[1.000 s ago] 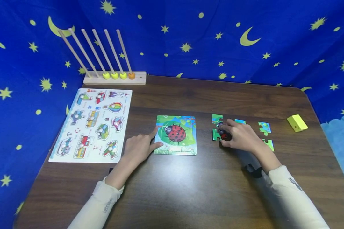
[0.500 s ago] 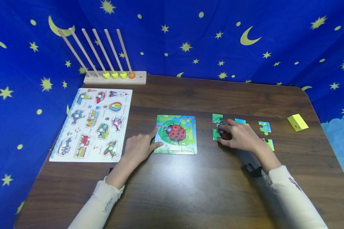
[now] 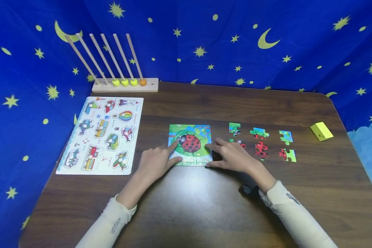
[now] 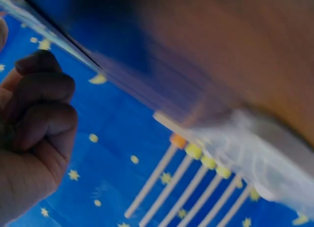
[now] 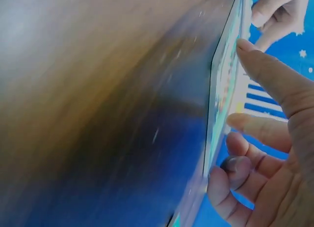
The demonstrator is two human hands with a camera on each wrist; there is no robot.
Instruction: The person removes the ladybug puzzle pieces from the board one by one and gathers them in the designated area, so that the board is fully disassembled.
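A square ladybug puzzle board [image 3: 190, 144] lies flat on the wooden table. My left hand [image 3: 156, 163] is at its left side, with the index finger extended onto the picture and the thumb on the lower left part. In the left wrist view the other fingers [image 4: 46, 104] are curled in. At the board's right edge is my right hand [image 3: 230, 156], thumb and index finger touching the edge from that side. The right wrist view shows this thumb [image 5: 267, 72] and index finger fairly straight against the board [image 5: 221, 89], with nothing visible pinched between them.
Several loose jigsaw pieces [image 3: 261, 150] lie in two rows to the right; my right hand partly covers one. Farther right stands a yellow block [image 3: 321, 131]. A vehicle peg puzzle [image 3: 131, 137] lies at left, with a bead rack [image 3: 127, 88] behind it. A blue curtain [image 3: 186, 44] hangs behind.
My right hand has left the jigsaw pieces and moved left to the ladybug board's right edge, uncovering most pieces. My left hand has shifted slightly right, farther onto the board.
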